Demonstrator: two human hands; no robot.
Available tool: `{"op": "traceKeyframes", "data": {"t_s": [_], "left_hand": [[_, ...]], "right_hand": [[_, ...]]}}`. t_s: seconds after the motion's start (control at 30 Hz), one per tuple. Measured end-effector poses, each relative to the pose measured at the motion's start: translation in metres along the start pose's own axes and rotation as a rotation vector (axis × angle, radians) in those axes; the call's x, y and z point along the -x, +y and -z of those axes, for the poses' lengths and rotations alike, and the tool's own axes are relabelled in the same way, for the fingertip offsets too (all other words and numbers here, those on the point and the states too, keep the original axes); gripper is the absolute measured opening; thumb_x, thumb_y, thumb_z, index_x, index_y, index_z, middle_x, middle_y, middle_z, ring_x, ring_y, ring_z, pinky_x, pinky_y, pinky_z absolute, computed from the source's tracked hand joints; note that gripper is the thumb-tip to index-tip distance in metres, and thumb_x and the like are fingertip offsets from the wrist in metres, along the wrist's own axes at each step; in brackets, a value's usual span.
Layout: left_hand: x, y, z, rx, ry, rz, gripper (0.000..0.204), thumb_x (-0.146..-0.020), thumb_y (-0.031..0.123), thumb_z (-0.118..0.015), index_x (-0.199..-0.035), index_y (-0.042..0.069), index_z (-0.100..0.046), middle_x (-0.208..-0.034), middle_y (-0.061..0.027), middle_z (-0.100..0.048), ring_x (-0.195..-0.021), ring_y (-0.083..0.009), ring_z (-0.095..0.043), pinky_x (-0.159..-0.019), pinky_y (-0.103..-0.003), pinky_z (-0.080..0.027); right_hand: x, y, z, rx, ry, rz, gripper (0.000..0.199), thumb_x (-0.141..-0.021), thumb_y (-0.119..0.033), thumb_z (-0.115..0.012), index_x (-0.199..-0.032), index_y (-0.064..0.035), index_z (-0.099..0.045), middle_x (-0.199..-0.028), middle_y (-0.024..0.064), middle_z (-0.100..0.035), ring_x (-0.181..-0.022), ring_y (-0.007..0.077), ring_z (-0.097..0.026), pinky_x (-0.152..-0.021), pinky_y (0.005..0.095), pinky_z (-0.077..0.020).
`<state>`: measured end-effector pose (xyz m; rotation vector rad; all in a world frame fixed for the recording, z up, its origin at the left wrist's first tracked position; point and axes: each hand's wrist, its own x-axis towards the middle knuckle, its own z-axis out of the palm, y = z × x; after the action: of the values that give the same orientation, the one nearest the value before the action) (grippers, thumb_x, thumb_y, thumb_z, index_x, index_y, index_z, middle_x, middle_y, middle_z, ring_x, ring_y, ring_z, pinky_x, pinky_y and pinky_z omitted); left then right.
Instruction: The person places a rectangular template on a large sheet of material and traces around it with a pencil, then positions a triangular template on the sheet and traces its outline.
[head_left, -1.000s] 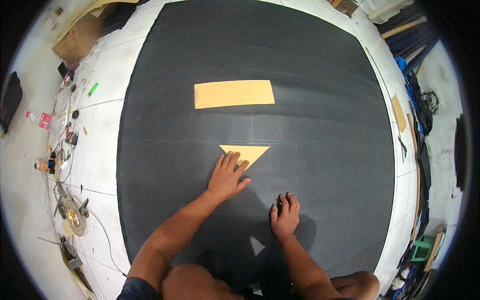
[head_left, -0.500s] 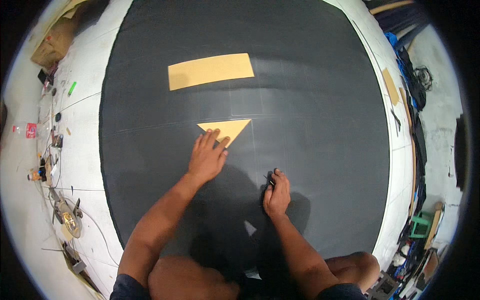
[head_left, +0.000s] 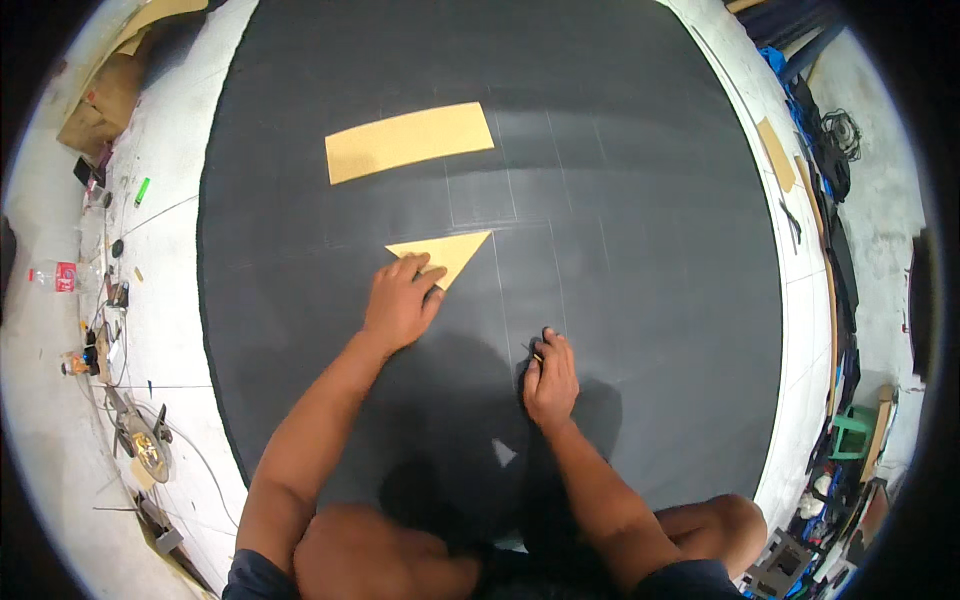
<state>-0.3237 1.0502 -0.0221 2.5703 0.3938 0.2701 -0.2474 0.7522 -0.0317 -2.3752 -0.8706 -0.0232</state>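
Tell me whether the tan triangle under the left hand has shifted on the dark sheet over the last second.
Cannot tell. The camera swung, but the triangle sits much as before below the tan rectangle, left hand pressing it.

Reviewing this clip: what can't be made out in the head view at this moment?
- The small dark thing under the right hand: the fingers cover it, so its kind and the grip are unclear.
- The near corner of the tan triangular piece: hidden under the left hand.
- The faint lines on the dark sheet: too thin to follow fully.
- The small items on the white floor at left: too small and bent by the fisheye rim.
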Motion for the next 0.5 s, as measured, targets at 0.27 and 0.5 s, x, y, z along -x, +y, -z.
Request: {"op": "traceKeyframes", "data": {"t_s": [0.27, 0.5], "left_hand": [[-0.004, 0.015, -0.012, -0.195, 0.061, -0.009, 0.044, -0.092, 0.034, -0.073, -0.130, 0.014, -0.069, -0.134, -0.0186, -0.058, -0.131, -0.0372, -0.051, -0.114, -0.057, -0.038], [-0.001, 0.012, -0.021, -0.094, 0.096, 0.010, 0.048, -0.090, 0.030, -0.074, -0.134, 0.012, -0.064, -0.136, -0.0214, -0.053, -0.134, -0.0427, -0.047, -0.120, -0.061, -0.033]], "right_hand": [[-0.004, -0.007, 0.002, 0.119, 0.008, 0.039, 0.024, -0.093, -0.013, -0.067, -0.115, -0.0063, -0.066, -0.134, 0.0157, -0.064, -0.126, 0.0422, -0.058, -0.101, 0.0491, -0.0517], [-0.106, -0.033, -0.015, -0.010, -0.063, 0.083, 0.025, -0.094, -0.028, -0.073, -0.111, -0.0100, -0.072, -0.095, 0.0093, -0.062, -0.091, 0.0333, -0.063, -0.077, 0.0460, -0.0516]]}}
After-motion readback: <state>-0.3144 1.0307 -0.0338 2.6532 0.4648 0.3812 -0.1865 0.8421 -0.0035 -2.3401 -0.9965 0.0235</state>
